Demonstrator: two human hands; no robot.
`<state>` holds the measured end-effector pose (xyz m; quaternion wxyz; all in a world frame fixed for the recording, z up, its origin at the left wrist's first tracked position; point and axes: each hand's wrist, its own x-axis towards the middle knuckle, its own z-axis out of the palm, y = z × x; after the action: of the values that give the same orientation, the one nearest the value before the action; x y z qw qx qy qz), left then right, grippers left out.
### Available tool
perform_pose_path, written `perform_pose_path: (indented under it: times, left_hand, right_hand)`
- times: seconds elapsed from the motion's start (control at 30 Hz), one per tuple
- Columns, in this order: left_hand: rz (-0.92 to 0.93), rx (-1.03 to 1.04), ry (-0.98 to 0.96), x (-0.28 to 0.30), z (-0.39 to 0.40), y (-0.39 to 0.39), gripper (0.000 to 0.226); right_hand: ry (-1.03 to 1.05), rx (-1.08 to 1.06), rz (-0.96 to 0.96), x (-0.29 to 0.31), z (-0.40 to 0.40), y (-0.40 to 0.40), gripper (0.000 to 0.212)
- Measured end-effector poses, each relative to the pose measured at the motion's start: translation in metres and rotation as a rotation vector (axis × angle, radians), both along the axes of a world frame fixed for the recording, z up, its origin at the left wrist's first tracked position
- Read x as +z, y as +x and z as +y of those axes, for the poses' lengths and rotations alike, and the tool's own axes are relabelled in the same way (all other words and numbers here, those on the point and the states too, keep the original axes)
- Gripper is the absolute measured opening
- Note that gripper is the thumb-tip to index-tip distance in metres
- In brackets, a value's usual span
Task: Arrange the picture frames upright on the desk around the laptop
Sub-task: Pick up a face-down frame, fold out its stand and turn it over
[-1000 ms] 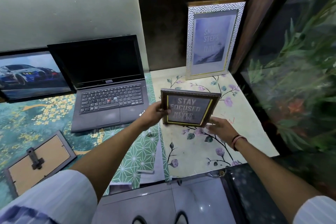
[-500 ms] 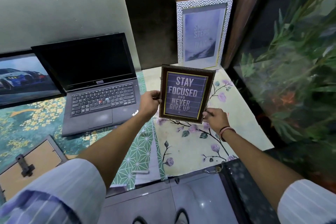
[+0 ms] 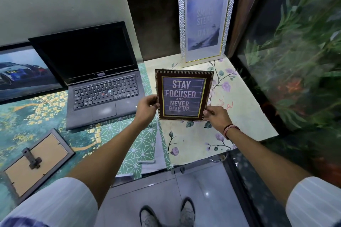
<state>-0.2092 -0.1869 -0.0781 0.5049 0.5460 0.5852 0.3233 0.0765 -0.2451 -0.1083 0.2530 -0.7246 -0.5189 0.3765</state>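
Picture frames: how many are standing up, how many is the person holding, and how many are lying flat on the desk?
Standing up: 2, the silver frame and the car picture frame
Held: 1, the brown frame, gripped by the left hand and right hand
Lying face down: 1, the grey frame
Total: 4

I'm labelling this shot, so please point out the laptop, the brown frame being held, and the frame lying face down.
laptop (image 3: 103, 94): head view, on its keyboard.
brown frame (image 3: 183, 96): head view, on the printed text at its middle.
face-down frame (image 3: 35, 162): head view, on its cardboard backing.
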Motion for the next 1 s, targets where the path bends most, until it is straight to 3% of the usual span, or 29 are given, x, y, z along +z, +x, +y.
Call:
perform_pose_path:
  times: [0.2,0.37,0.53,0.63,0.73,1.0]
  left_hand:
    - [0.036,-0.018,-0.075,-0.005,-0.012,-0.003,0.034]
    - [0.053,-0.021,-0.144,-0.008,-0.026,-0.004,0.047]
    - [0.087,0.103,-0.192,-0.012,-0.042,-0.029,0.055]
    - [0.097,0.168,-0.205,-0.006,-0.053,-0.058,0.047]
    - [0.107,0.229,-0.194,-0.002,-0.064,-0.102,0.038]
    - [0.184,0.490,-0.192,0.001,-0.117,-0.301,0.029]
  right_hand:
    - [-0.103,-0.039,0.032,0.003,-0.009,-0.010,0.033]
    - [-0.290,-0.132,-0.071,-0.012,-0.015,-0.022,0.021]
    - [-0.577,-0.054,0.218,0.006,-0.018,-0.075,0.018]
    - [-0.575,-0.007,0.383,0.014,-0.019,-0.121,0.020]
    - [-0.514,0.094,0.425,0.031,-0.017,-0.179,0.011]
    - [-0.393,0.326,0.341,0.031,-0.012,-0.375,0.009]
